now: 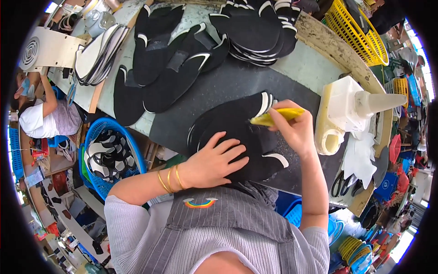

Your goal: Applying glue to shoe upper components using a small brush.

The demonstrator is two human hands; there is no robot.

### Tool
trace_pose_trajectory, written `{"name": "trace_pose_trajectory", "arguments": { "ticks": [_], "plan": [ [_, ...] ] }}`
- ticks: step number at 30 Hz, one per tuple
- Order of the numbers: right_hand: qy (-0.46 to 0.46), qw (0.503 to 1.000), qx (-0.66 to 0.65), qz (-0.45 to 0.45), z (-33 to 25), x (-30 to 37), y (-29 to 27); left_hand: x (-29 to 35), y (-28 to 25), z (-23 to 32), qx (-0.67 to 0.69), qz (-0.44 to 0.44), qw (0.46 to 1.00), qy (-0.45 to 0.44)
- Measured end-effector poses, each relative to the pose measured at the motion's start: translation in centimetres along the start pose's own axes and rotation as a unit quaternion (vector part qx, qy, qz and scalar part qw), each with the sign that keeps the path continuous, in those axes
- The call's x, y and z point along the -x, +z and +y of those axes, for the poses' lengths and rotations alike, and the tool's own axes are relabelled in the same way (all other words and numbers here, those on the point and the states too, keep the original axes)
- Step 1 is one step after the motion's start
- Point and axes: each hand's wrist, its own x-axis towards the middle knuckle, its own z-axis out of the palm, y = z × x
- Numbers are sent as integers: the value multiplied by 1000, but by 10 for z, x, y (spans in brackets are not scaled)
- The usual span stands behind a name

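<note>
A yellow tool (279, 117) is held by the right hand (295, 130) over stacked black pieces (223, 118), on which the left hand (214, 160) is spread. A white container (345, 98) is seen toward three o'clock.

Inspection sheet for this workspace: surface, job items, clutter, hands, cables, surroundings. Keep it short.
Surface: dark mat on a pale worktable.
Job items: white-edged black stack on the mat; yellow tool over it.
Clutter: further black pieces beyond; white spouted container and scissors to the right.
Left hand: spread on the black stack.
Right hand: pinching the yellow tool; tip contact unclear.
Cables: none I can make out.
Surroundings: blue basket of black-and-white pieces and co-worker at left; yellow basket at upper right.
</note>
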Motion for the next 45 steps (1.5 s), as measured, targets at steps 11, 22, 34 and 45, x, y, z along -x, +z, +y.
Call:
{"name": "trace_pose_trajectory", "arguments": {
  "ticks": [11, 22, 34, 45],
  "plan": [
    [14, 993, 54, -108, 20, 32, -28, 1, 4, -1, 45, 33, 998, -12],
    [-18, 999, -5, -49, 24, 4, -24, -4, -2, 3, -2, 5, 1000, -28],
    [-104, 953, -127, 254, 25, 82, -101, 10, -33, 18, 26, 272, 961, -38],
    [-37, 988, -76, 125, 11, 76, -30, 85, -85, -60, -380, 273, 836, -287]
  ]
}}
